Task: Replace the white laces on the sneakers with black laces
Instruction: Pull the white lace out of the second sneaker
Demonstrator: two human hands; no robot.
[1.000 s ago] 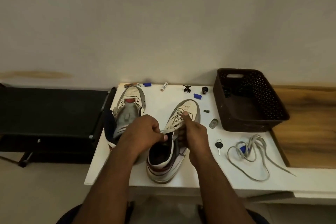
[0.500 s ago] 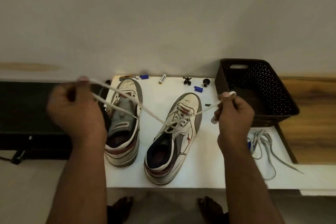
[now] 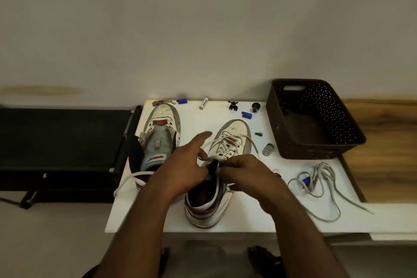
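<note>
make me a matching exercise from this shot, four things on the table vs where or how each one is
Things:
1. basket
2. loose lace bundle
3. left sneaker
4. right sneaker

States:
a. no lace threaded
b. both hands at its tongue
c. far right corner
d. in front of the basket

Pairs: 1-c, 2-d, 3-a, 4-b

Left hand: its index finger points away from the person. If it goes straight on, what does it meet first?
Probably bare white table between the sneakers; beyond, the battery near the wall. The left hand sits at unclear height.
</note>
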